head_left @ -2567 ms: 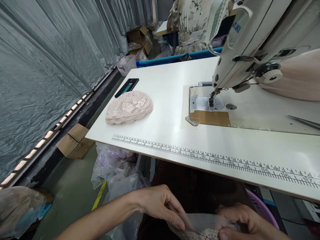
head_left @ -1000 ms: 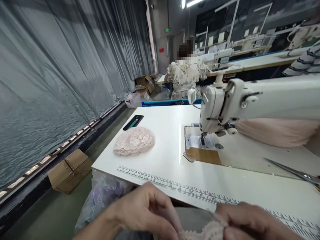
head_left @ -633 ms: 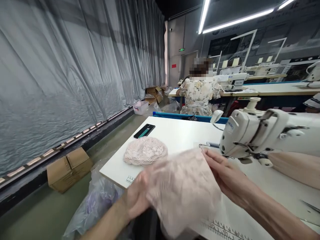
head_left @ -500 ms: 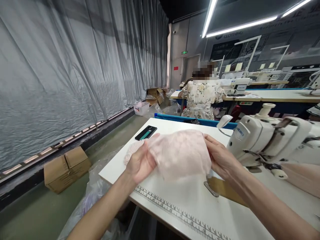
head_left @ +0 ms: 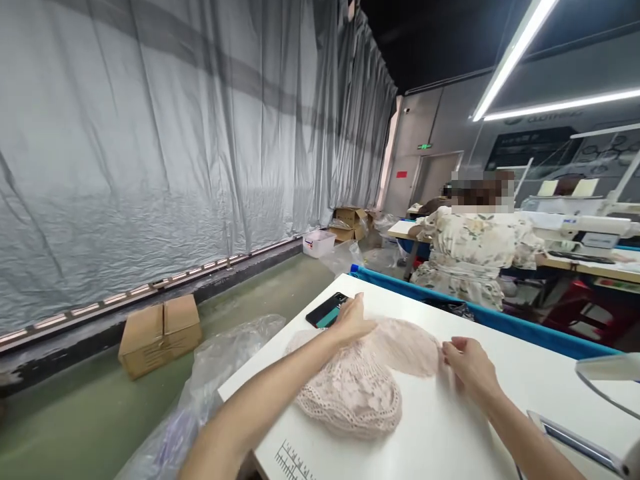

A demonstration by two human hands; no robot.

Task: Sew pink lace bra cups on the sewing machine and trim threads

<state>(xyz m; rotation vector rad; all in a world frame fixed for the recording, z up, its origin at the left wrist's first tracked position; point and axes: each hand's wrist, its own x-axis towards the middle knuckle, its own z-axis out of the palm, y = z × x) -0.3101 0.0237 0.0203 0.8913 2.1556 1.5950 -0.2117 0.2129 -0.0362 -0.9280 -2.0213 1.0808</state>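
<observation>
A pale pink lace piece (head_left: 413, 347) lies spread on the white table (head_left: 440, 427), its left end overlapping a stack of scalloped lace pieces (head_left: 355, 400). My left hand (head_left: 354, 321) is at the left end of the upper piece, fingers stretched out and thumb apart, with part of the hand's underside hidden. Fingertips and thumb of my right hand (head_left: 469, 365) are pinched at the right edge of that piece. Just beyond my left hand is a black phone with a green stripe (head_left: 327, 310).
Ruler markings (head_left: 293, 460) run along the table's near edge. A blue rail (head_left: 410, 283) borders the far side. Machine parts (head_left: 607, 380) stand at right. Clear plastic (head_left: 200, 393) and a cardboard box (head_left: 160, 333) lie at left. A person in a floral top (head_left: 470, 250) sits ahead.
The lace piece was held up between both hands; now it is lowered onto the table, overlapping the stack. My view has turned left, and the sewing machine has mostly left the picture.
</observation>
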